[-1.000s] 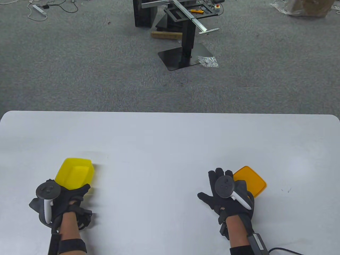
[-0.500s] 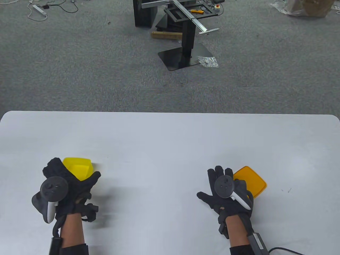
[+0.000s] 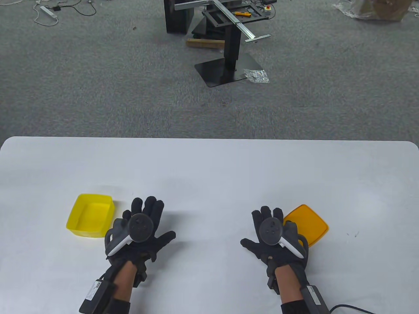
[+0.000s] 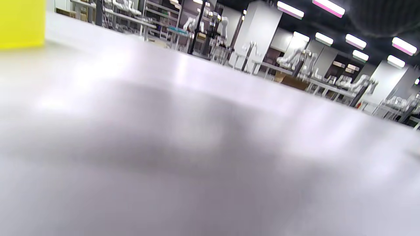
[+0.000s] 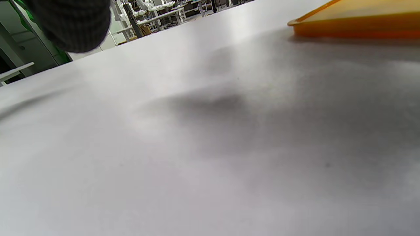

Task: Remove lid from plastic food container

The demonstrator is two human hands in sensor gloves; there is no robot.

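An open yellow plastic container [image 3: 90, 219] stands on the white table [image 3: 209, 170] at the left, without its lid. It shows as a yellow corner in the left wrist view [image 4: 21, 23]. The orange lid [image 3: 309, 225] lies flat on the table at the right, also in the right wrist view [image 5: 361, 19]. My left hand [image 3: 140, 229] lies open and flat just right of the container, holding nothing. My right hand [image 3: 271, 234] lies open and flat just left of the lid, its edge over the lid's near corner. One fingertip [image 5: 70, 23] shows in the right wrist view.
The table's far edge runs across the middle of the table view. Beyond it is grey carpet with a black metal stand [image 3: 229, 49], cables and a crumpled foil piece [image 3: 257, 76].
My left hand let go of the yellow container, which now sits flat on the table, and moved right with fingers spread. My right hand shifted slightly left beside the lid.
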